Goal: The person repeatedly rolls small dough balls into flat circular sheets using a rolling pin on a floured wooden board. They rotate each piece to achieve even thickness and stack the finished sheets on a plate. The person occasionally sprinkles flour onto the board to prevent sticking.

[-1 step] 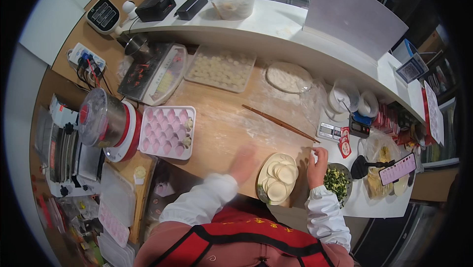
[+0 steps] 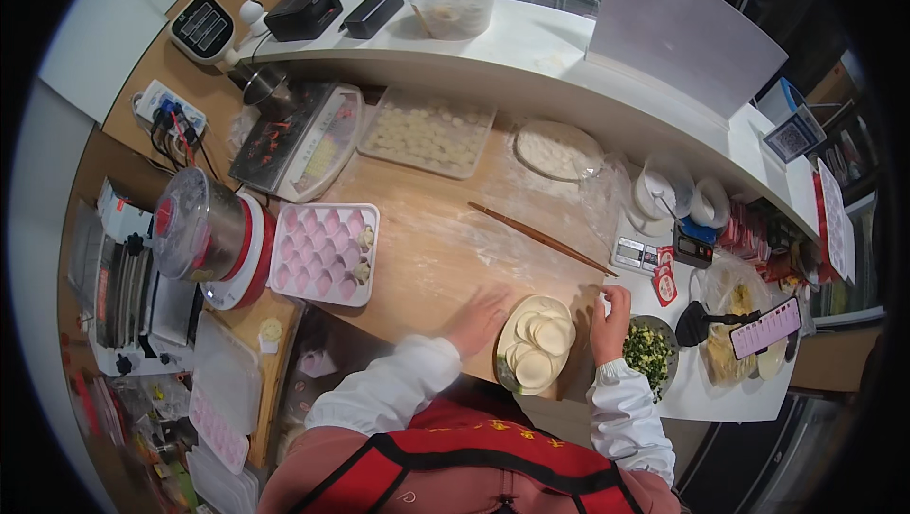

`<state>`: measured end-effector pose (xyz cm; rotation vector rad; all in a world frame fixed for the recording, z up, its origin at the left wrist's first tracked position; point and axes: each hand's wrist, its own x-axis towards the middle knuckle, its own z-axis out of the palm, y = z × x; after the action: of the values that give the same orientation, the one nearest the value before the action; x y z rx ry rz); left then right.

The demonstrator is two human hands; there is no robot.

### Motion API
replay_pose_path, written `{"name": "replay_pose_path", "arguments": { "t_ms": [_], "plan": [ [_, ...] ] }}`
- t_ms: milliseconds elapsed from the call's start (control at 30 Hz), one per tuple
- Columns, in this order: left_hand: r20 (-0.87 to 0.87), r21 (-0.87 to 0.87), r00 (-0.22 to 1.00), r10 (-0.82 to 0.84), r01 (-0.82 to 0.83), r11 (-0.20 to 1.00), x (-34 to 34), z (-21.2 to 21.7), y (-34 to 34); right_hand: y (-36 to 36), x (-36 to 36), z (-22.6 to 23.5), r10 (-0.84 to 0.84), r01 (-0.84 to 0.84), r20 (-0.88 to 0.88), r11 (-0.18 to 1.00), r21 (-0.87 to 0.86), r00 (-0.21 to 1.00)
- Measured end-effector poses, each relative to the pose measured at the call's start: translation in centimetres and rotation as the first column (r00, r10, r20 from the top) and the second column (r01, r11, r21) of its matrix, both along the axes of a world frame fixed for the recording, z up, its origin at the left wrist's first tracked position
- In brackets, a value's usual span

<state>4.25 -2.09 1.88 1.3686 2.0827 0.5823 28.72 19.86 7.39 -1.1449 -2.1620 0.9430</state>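
My left hand (image 2: 481, 318) rests on the floured wooden board (image 2: 417, 239), fingers stretched out, with nothing in it. Just to its right an oval plate (image 2: 507, 383) carries a pile of round dough wrappers (image 2: 547, 336). Beyond the plate, my right hand (image 2: 611, 324) is held with its fingers curled in; whatever may be between them is hidden. Beside that hand stands a bowl of chopped greens with yellow bits (image 2: 647, 357). A pink tray with hollows (image 2: 322, 253) lies to the left, with a few filled dumplings along its right side.
A thin rolling pin (image 2: 540, 237) lies slantwise on the board. Behind it are a lidded box of small dough pieces (image 2: 427, 130) and a flour dish (image 2: 559, 151). A food processor (image 2: 213, 234) stands left. A small scale (image 2: 640, 253) and a phone on a stand (image 2: 765, 326) sit right.
My left hand, smeared by motion before, now shows sharply and sits slightly farther right and lower, near the plate. My right hand keeps its pose. The whole view has shifted very slightly.
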Motion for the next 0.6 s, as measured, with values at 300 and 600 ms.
{"name": "replay_pose_path", "arguments": {
  "t_ms": [300, 600],
  "plan": [
    [-0.259, -0.007, 0.881, 0.397, -0.412, 0.911, -1.4, -0.7, 1.4, -0.9, -0.3, 0.3, -0.018, 0.019, -0.067, 1.0, 0.023, 0.998],
    [-0.113, 0.532, 0.603, 0.789, -0.634, 0.561, -5.3, 2.5, -9.1, -1.0, -1.8, 0.6, 0.059, -0.057, -0.127, 0.998, 0.019, 0.99]
  ]
}}
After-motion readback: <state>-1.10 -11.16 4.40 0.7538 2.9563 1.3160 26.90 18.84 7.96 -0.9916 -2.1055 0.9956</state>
